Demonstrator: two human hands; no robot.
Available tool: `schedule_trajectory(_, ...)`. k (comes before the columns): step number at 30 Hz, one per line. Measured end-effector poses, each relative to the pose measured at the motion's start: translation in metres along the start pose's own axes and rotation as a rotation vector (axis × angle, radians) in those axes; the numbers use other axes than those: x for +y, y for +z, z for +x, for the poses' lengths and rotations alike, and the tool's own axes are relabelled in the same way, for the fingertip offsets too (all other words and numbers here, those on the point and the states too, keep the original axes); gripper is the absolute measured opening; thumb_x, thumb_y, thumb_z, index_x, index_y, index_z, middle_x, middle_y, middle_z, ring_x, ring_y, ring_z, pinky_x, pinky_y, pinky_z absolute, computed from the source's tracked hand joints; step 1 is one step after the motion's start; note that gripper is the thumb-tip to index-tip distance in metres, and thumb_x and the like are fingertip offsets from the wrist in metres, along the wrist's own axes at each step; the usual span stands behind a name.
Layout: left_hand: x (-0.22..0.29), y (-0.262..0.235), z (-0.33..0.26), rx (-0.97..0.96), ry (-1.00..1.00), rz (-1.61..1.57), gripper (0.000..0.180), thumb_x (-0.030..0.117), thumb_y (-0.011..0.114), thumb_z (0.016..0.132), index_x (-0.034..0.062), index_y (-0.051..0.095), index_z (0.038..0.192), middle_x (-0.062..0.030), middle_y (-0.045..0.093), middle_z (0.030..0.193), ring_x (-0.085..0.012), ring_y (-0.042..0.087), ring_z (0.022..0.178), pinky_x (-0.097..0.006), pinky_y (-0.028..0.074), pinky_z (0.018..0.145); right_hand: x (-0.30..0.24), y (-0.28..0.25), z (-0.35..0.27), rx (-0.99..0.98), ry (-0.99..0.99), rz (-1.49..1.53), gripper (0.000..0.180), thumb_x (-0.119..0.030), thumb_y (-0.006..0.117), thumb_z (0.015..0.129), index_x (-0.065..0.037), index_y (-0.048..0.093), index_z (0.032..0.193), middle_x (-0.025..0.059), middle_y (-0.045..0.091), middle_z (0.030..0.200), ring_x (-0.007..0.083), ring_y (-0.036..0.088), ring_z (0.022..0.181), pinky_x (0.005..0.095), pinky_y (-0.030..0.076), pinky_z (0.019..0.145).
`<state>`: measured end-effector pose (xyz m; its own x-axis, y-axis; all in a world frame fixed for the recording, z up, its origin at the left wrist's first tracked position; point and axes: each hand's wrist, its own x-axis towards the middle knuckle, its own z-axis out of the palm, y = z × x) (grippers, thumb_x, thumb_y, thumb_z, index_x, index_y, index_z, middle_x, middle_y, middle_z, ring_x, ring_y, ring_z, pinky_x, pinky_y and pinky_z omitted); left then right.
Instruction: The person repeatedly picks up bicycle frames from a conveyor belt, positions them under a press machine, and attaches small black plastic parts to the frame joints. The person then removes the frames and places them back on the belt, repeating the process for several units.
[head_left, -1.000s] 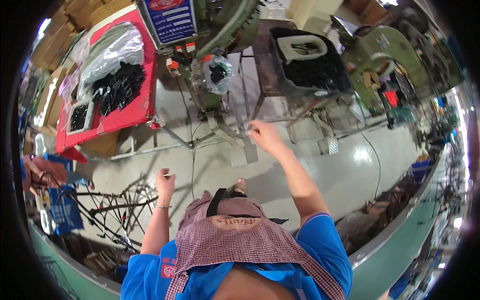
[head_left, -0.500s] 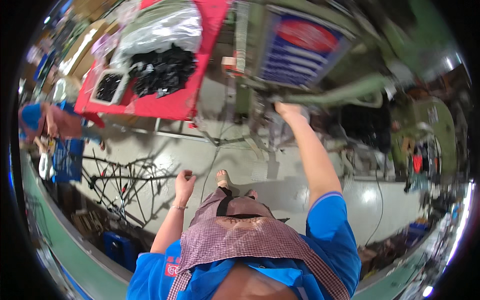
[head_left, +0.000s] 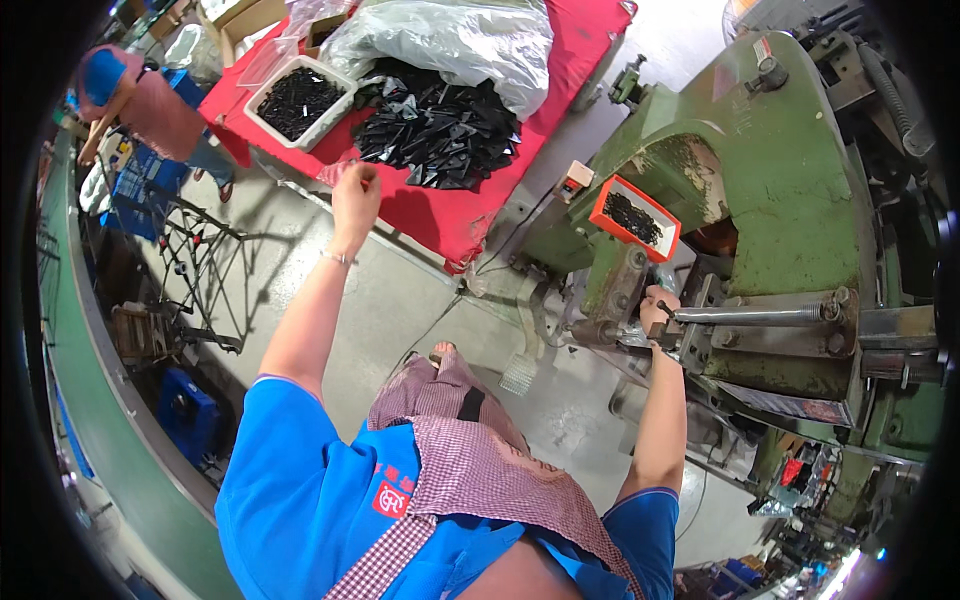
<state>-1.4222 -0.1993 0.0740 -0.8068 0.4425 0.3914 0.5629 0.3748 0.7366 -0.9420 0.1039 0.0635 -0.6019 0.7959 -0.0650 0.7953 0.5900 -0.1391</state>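
My left hand is over the near edge of the red-covered table, fingers curled in; anything within them is too small to make out. Just beyond it lies a heap of flat black pieces, beside a white plastic tub of small black parts. My right hand reaches into the working area of a green press machine. Its fingers are bent and partly hidden by metal fittings, so what they grip does not show. Above that hand, an orange-red box holds small dark parts.
A clear plastic bag covers the table's far part. A spring-wrapped rod crosses the press beside my right hand. Another person stands at far left, near blue crates and a dark metal frame. A green-topped bench runs along the left.
My view has turned toward the right. My left hand has moved forward from beside my body to the table edge. The right hand remains at the machine.
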Motion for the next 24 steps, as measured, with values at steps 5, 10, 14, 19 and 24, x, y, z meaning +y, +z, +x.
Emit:
schedule_trajectory(5, -0.032, 0.048, 0.059, -0.14, 0.135, 0.254, 0.037, 0.014, 0.074, 0.074, 0.0023, 0.061, 0.106, -0.0192, 0.059, 0.103, -0.0354, 0.056, 0.1, -0.042, 0.047, 0.085, 0.007, -0.015, -0.022, 0.193, -0.156, 0.256, 0.013, -0.014, 0.065, 0.074, -0.005, 0.066, 0.083, 0.0174, 0.063, 0.077, 0.0354, 0.061, 0.073, 0.0396, 0.049, 0.066)
schedule_trajectory(10, -0.063, 0.05, 0.083, -0.201, 0.153, 0.293, 0.026, 0.021, 0.07, 0.08, 0.0053, 0.067, 0.1, -0.0176, 0.064, 0.095, -0.0349, 0.063, 0.09, -0.042, 0.05, 0.079, -0.03, -0.065, -0.066, 0.218, 0.024, 0.543, 0.014, -0.017, 0.067, 0.078, -0.004, 0.066, 0.083, 0.0113, 0.063, 0.077, 0.0254, 0.059, 0.071, 0.0342, 0.047, 0.066)
schedule_trajectory(14, -0.048, 0.042, 0.087, -0.183, 0.05, 0.302, 0.026, 0.023, 0.063, 0.085, 0.0057, 0.067, 0.103, -0.0159, 0.068, 0.095, -0.0325, 0.065, 0.089, -0.039, 0.05, 0.079, -0.069, -0.096, -0.107, 0.149, 0.165, 0.798, 0.016, -0.019, 0.068, 0.082, -0.003, 0.067, 0.083, 0.0064, 0.064, 0.076, 0.0174, 0.058, 0.07, 0.0298, 0.046, 0.066)
schedule_trajectory(19, -0.012, 0.031, 0.066, -0.134, 0.045, 0.079, 0.024, 0.023, 0.063, 0.088, 0.004, 0.068, 0.102, -0.0119, 0.07, 0.091, -0.0211, 0.068, 0.083, -0.03, 0.05, 0.075, -0.122, -0.118, -0.124, 0.088, 0.348, 1.199, 0.018, -0.021, 0.069, 0.085, -0.003, 0.067, 0.082, 0.0022, 0.064, 0.074, 0.0103, 0.055, 0.068, 0.0257, 0.044, 0.065)
schedule_trajectory(24, 0.006, 0.033, 0.016, -0.231, 0.029, -0.127, 0.019, 0.014, 0.066, 0.087, -0.0016, 0.067, 0.098, -0.008, 0.07, 0.085, -0.0094, 0.063, 0.076, -0.025, 0.049, 0.069, -0.116, -0.117, -0.117, -0.111, 0.52, 1.185, 0.023, -0.026, 0.064, 0.088, -0.004, 0.067, 0.084, 0.0035, 0.063, 0.072, 0.0116, 0.055, 0.067, 0.0256, 0.042, 0.063)
